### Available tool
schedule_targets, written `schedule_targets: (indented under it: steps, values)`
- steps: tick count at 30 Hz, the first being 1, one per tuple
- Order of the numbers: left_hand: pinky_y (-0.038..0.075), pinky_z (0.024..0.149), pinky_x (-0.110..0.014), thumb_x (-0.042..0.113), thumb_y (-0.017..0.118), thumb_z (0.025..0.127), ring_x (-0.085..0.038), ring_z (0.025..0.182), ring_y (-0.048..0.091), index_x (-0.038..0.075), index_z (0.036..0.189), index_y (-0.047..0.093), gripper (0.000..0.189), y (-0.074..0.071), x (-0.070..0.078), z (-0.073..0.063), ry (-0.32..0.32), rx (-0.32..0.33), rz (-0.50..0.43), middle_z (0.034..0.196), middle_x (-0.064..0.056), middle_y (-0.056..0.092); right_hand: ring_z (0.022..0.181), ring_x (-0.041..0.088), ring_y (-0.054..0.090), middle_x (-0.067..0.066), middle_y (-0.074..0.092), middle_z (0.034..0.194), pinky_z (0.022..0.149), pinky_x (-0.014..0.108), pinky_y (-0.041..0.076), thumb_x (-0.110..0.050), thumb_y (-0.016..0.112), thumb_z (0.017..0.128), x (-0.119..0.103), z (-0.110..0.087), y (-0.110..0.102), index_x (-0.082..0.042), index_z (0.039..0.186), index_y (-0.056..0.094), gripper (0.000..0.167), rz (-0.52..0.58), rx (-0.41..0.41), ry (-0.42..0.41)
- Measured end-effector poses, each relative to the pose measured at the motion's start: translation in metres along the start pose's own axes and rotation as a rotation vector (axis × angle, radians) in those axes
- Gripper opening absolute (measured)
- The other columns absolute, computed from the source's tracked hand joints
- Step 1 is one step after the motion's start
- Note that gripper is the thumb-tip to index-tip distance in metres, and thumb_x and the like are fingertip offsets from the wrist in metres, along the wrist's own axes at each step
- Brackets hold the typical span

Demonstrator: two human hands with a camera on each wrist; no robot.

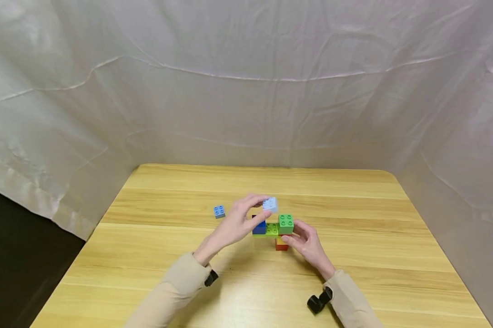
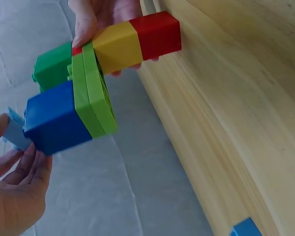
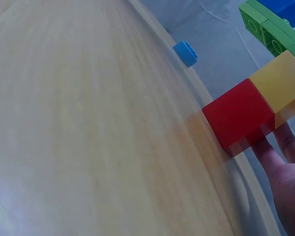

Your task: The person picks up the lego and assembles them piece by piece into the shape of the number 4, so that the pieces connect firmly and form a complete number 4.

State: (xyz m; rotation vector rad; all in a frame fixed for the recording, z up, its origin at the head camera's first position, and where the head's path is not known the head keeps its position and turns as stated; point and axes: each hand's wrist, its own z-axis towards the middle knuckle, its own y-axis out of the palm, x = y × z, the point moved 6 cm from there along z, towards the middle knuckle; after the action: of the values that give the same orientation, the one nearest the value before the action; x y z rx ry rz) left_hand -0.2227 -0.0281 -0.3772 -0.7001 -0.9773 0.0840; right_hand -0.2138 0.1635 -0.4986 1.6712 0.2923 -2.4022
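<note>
My left hand pinches a light blue brick between thumb and fingers. In the left wrist view this light blue brick is at the studded top of a dark blue brick; whether they touch I cannot tell. The dark blue brick and a green brick stand on lime green plates. Below the plates comes a yellow brick, then a red brick at the bottom. My right hand grips this stack from the right, thumb in front, near the yellow brick.
A small blue brick lies on the wooden table left of the stack. Grey cloth hangs behind the table and along its sides. Black wrist cameras sit on the sleeves.
</note>
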Motion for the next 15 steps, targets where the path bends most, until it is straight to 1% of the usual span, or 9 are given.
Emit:
schedule_targets:
  steps: [3, 7, 12, 15]
  values:
    - [0.058, 0.096, -0.042, 0.022, 0.065, 0.099, -0.022, 0.112, 0.066, 0.005, 0.132, 0.063, 0.037, 0.008, 0.004, 0.005, 0.036, -0.038, 0.038, 0.124, -0.010, 0.069, 0.110, 0.001, 0.066, -0.016, 0.068, 0.119, 0.096, 0.020, 0.056, 0.005, 0.069, 0.090, 0.002, 0.000, 0.000, 0.008, 0.128, 0.058, 0.041, -0.006, 0.001, 0.003]
    - [0.057, 0.097, -0.043, 0.024, 0.067, 0.098, -0.022, 0.113, 0.066, 0.005, 0.129, 0.065, 0.037, 0.016, 0.007, 0.009, 0.055, -0.071, 0.066, 0.123, -0.010, 0.070, 0.112, 0.001, 0.065, -0.015, 0.068, 0.121, 0.097, 0.021, 0.056, 0.004, 0.069, 0.090, 0.002, 0.001, 0.001, 0.004, 0.129, 0.059, 0.040, -0.003, -0.007, 0.007]
    - [0.057, 0.095, -0.042, 0.025, 0.068, 0.098, -0.025, 0.114, 0.066, 0.006, 0.128, 0.066, 0.036, 0.021, 0.011, 0.012, 0.037, -0.108, 0.063, 0.120, -0.009, 0.070, 0.113, 0.002, 0.065, -0.014, 0.068, 0.123, 0.096, 0.021, 0.057, 0.003, 0.068, 0.092, 0.001, 0.000, 0.001, 0.006, 0.130, 0.058, 0.040, 0.023, -0.034, -0.002]
    - [0.056, 0.094, -0.037, 0.026, 0.068, 0.097, -0.023, 0.114, 0.066, 0.007, 0.129, 0.066, 0.037, 0.023, 0.011, 0.013, 0.021, -0.128, 0.083, 0.120, -0.008, 0.070, 0.113, 0.002, 0.065, -0.014, 0.067, 0.124, 0.096, 0.021, 0.057, 0.003, 0.067, 0.092, 0.000, 0.000, 0.002, 0.006, 0.131, 0.057, 0.040, 0.033, -0.043, -0.011]
